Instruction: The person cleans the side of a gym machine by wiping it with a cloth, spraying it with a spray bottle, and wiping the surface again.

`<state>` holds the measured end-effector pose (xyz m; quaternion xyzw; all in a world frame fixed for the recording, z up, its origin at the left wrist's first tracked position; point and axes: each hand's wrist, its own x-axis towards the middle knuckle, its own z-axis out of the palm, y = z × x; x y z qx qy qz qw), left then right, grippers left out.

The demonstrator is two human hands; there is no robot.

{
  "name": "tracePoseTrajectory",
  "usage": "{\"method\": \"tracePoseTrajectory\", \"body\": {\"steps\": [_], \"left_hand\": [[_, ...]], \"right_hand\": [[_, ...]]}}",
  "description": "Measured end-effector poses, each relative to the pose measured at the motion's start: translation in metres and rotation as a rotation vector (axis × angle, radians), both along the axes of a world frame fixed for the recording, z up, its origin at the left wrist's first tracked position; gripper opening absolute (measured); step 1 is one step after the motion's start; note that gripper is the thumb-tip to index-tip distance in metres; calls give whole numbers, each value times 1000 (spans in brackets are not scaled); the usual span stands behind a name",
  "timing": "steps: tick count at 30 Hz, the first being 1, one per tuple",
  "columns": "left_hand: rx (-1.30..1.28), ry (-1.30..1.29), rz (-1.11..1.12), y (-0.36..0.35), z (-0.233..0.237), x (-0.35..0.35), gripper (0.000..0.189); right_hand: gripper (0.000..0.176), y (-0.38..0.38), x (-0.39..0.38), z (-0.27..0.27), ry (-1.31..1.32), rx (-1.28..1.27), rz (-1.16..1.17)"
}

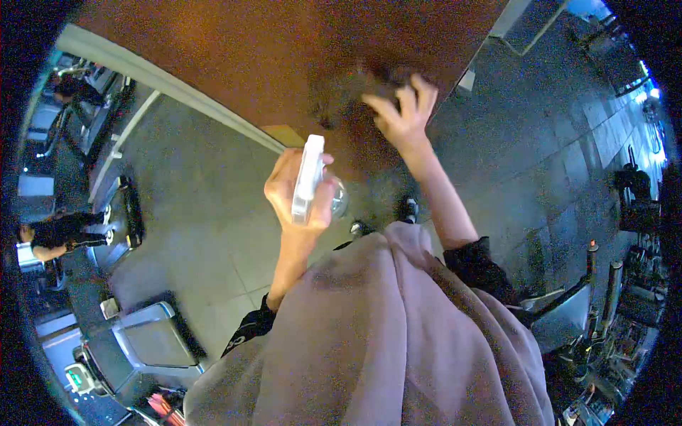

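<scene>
Seen from above, the person's left hand (288,193) is wrapped closed around a spray bottle (309,177), held in the air just near of the edge of a brown table (234,50), above the grey floor (192,213). The right hand (405,113), farther and to the right, presses a dark cloth (352,89) on the tabletop, its fingers spread and bent over it. The likely risks are that the bottle slips from the one-handed grip and drops to the floor, or that spray misses the table because the nozzle sits so close to its edge. The bottle has a tall white trigger head and a rounded clear body, partly hidden by the fingers. Its liquid level cannot be made out.
</scene>
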<state>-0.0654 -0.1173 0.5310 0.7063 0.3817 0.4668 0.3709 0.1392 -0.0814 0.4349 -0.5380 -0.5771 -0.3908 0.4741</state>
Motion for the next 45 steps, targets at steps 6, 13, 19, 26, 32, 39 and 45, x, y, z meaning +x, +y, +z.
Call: {"method": "tracePoseTrajectory", "body": {"steps": [6,13,19,26,32,39,45], "left_hand": [[189,64,-77,4,-4,48,19],[17,120,45,12,-22,84,15],[51,94,260,10,-29,79,17],[111,78,417,6,-35,71,24],[139,122,531,-12,-13,89,19],[18,117,520,-44,-31,96,18],[-138,132,571,-68,-27,94,16]], "right_hand": [[43,-37,60,-90,694,-143,-70],[42,-61,137,-115,845,-112,-78],[44,-48,134,-54,845,-76,19],[41,-32,151,20,722,53,210],[48,-28,158,35,525,-12,170],[43,0,98,136,207,123,251],[35,-4,24,113,15,-19,316]]}}
